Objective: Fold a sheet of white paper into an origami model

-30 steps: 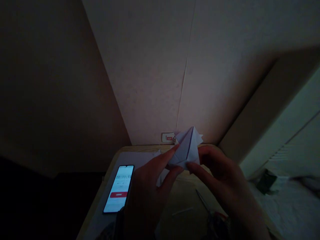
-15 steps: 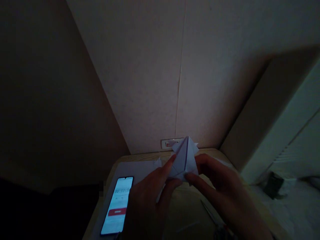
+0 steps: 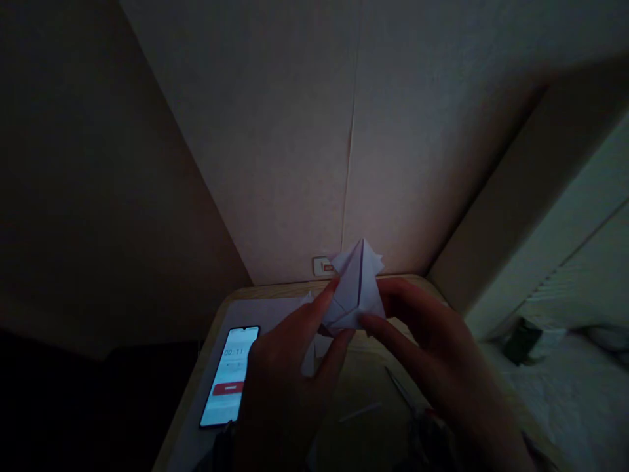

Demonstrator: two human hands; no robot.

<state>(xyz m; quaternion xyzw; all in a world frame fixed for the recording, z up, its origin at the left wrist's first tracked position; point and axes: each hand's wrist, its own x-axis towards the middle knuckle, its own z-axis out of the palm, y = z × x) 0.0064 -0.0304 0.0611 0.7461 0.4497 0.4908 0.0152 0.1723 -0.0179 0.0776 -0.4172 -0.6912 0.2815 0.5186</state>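
Observation:
A folded white paper figure (image 3: pixel 358 285), pointed at the top with small flaps jutting out on both sides, is held up above a small wooden table. My left hand (image 3: pixel 295 354) pinches its left edge and lower left corner between thumb and fingers. On the other side, my right hand (image 3: pixel 427 347) grips the lower right corner, one fingertip pressing the bottom fold. Beneath the right hand lies a pair of scissors (image 3: pixel 399 388), its handles dim and partly covered. A thin white strip (image 3: pixel 360 412) rests on the table between the hands.
A lit phone (image 3: pixel 230 373) showing a timer lies on white paper (image 3: pixel 265 309) at the table's left. The wall (image 3: pixel 295 196) stands close behind, with a white socket or switch plate (image 3: pixel 319 265) just above the table edge. A pale bed-like surface (image 3: pixel 580 406) is at right.
The paper figure and both hands appear higher in the view, and the table and phone have shifted upward too. Both hands keep their hold on the paper.

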